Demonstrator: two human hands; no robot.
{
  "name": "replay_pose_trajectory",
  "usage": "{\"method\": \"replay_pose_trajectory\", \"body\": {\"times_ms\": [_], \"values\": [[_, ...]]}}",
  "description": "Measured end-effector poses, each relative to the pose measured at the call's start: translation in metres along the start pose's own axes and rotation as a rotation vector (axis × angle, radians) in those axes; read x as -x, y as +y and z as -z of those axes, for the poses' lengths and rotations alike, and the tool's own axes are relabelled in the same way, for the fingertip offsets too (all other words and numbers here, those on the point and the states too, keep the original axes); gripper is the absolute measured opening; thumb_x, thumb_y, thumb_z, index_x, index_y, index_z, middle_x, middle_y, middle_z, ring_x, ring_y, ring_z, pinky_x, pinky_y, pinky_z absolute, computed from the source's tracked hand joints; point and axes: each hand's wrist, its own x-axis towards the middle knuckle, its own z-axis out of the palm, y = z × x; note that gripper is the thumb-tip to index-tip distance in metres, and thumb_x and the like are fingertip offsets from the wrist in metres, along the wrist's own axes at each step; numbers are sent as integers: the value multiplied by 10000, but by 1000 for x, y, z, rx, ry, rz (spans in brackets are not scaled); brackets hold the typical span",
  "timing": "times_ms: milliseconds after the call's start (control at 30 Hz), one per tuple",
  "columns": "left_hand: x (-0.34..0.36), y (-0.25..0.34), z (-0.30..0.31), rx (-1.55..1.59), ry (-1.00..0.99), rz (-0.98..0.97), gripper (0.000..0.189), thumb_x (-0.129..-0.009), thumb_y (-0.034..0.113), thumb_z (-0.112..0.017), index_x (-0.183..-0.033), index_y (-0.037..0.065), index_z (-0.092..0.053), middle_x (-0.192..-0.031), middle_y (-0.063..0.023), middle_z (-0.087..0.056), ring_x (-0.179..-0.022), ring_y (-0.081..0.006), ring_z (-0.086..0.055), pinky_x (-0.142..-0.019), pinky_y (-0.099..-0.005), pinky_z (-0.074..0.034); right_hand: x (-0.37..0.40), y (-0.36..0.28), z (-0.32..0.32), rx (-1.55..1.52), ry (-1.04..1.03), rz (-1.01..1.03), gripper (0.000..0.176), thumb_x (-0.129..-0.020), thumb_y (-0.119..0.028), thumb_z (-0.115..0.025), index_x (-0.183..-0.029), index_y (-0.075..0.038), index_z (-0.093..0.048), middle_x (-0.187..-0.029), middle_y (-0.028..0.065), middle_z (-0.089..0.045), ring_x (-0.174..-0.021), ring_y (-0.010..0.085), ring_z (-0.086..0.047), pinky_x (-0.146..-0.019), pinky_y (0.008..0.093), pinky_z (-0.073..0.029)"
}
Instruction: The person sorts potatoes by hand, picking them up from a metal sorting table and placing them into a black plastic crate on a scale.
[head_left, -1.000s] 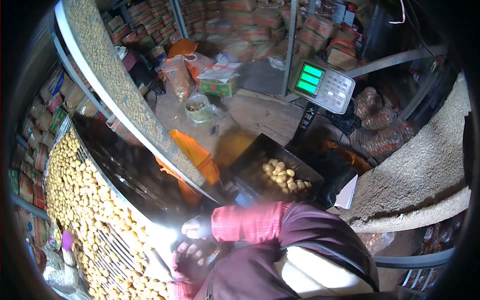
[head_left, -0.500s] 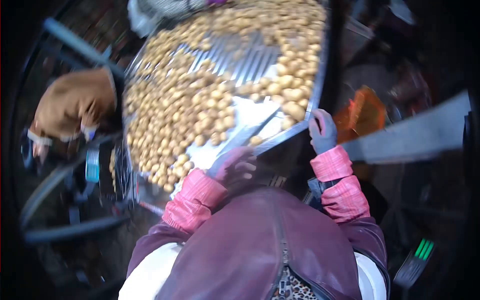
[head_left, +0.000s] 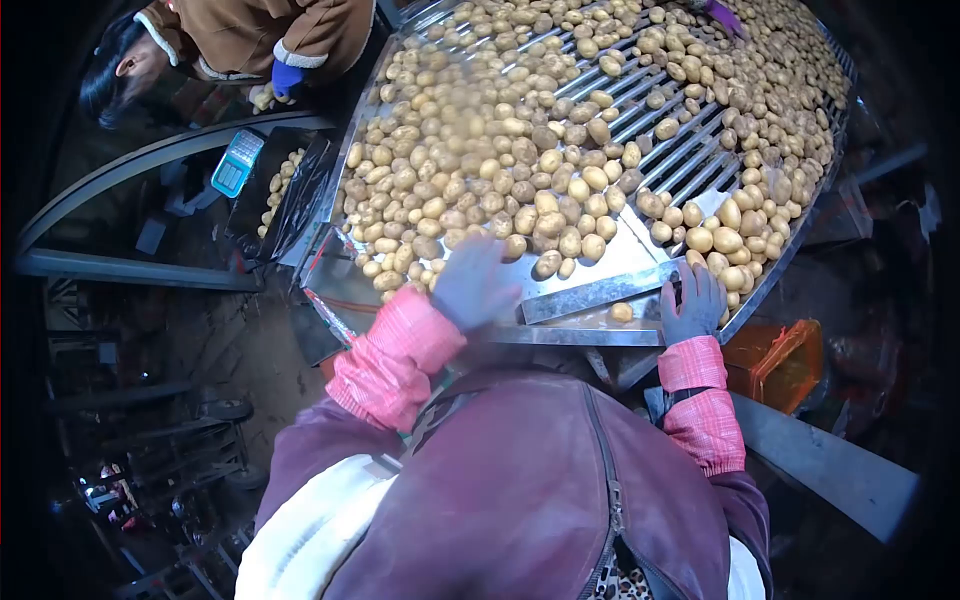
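Many pale potatoes (head_left: pixel 470 180) lie spread over a metal sorting table with slatted bars (head_left: pixel 690 140). My left hand (head_left: pixel 470 287), in a grey glove and blurred, is over the near edge of the table beside the potatoes, fingers stretched to the right with nothing seen in them. A flat metal strip (head_left: pixel 600 291) slants across the near corner, with one small potato (head_left: pixel 621 312) in front of it. My right hand (head_left: pixel 693 305), gloved too, lies at the strip's right end beside more potatoes, its thumb and fingers apart.
At the upper left, a person in a brown jacket (head_left: pixel 265 35) has a blue-gloved hand (head_left: pixel 287 78) by some potatoes. A teal-framed scale display (head_left: pixel 237 163) stands below. An orange crate (head_left: pixel 775 365) is at the right. A purple-gloved hand (head_left: pixel 725 17) reaches in at the top.
The view has swung, and the table now appears farther right and sharper. My left hand has moved up over the table edge; my right hand has shifted from the outer rim to the strip's end.
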Motion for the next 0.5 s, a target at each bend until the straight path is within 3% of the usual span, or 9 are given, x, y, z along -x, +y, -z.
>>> {"method": "replay_pose_trajectory", "body": {"times_ms": [33,67,167,267,367,500], "values": [[-15,6,17,-42,-125,106,646,-887,397,-665,-1399,46,-489,-1429,-241,-473,-1369,-399,-410,-1135,-489,-316,1,0,2,-9,-17,-9,425,-840,-268,-651,-1223,-94,-590,-1223,157,-578,-1172,340,-516,-1060,519,-332],[-24,-21,-4,-37,-5,14,711,-901,476,-610,-1443,52,-431,-1480,-244,-415,-1417,-411,-327,-1167,-517,-236,0,1,3,-10,-21,-13,421,-839,-265,-653,-1217,-92,-592,-1222,156,-579,-1170,339,-517,-1060,517,-332],[-75,-60,-26,-269,115,-80,813,-844,550,-594,-1458,59,-387,-1480,-226,-380,-1366,-414,-334,-1128,-562,-235,0,-1,4,-12,-53,-30,414,-843,-250,-660,-1219,-89,-593,-1239,155,-576,-1182,343,-512,-1068,508,-332],[-114,-76,-45,-347,-37,34,829,-851,636,-514,-1502,152,-342,-1527,-236,-308,-1405,-433,-265,-1129,-631,-159,-1,-6,6,-5,-110,-42,414,-855,-223,-667,-1240,-91,-591,-1277,159,-566,-1215,350,-498,-1086,497,-327],[-85,-64,-42,-308,-28,-68,754,-803,593,-620,-1441,237,-438,-1519,-227,-328,-1406,-473,-276,-1108,-679,-192,1,1,3,11,-103,-33,396,-848,-220,-666,-1214,-86,-595,-1264,158,-569,-1200,343,-506,-1087,500,-322],[-36,-60,-21,-191,86,-100,704,-747,530,-675,-1362,229,-510,-1386,-184,-463,-1282,-418,-422,-1009,-682,-298,-1,-3,5,36,-91,-19,360,-841,-221,-658,-1170,-84,-607,-1250,150,-575,-1187,328,-510,-1083,499,-323]]}}
